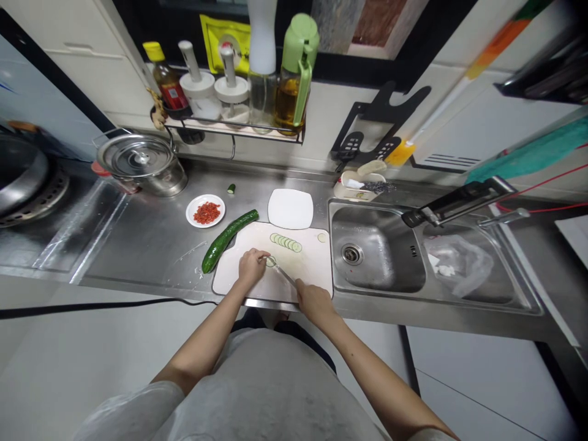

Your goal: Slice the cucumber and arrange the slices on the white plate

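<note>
My right hand (315,303) is closed round the handle of a small knife (285,275), its blade pointing up and left over the white cutting board (239,269). At the blade's tip lies a thin cucumber slice (271,261), pinched at its left edge by the fingers of my left hand (252,266). Several overlapping cucumber slices (285,242) form a row farther back on the board, and one single slice (322,237) lies near its back right corner. A long cucumber (229,239) rests along the board's left side.
Behind the board is a white square plate (290,209). A plate of chopped red pieces (190,211) and a cucumber end (231,188) are at the back left, near a lidded pot (168,174). The sink (376,251) is on the right, below a faucet (459,205).
</note>
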{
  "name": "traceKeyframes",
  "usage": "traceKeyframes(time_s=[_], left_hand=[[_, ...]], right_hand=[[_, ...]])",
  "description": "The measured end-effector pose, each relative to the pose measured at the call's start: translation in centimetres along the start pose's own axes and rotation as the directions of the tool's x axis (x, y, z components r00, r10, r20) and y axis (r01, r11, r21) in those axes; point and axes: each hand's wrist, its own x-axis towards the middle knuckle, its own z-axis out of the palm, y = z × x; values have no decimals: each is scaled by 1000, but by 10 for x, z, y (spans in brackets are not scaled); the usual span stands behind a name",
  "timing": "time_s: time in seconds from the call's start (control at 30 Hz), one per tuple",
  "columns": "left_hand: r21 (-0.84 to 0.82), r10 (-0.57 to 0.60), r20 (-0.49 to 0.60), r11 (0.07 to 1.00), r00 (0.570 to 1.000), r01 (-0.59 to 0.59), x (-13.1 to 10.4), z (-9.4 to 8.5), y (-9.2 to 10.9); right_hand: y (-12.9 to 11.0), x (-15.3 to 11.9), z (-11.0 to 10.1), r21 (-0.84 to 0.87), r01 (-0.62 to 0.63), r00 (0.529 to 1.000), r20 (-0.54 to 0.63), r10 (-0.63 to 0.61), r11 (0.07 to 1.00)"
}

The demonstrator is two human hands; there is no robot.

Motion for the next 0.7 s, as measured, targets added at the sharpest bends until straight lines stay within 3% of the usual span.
traceKeyframes(time_s=[0.7], left_hand=[[8,11,12,1000,1000,-11,1,-2,1]], right_hand=[[5,17,10,-24,17,999,35,-16,1000]])
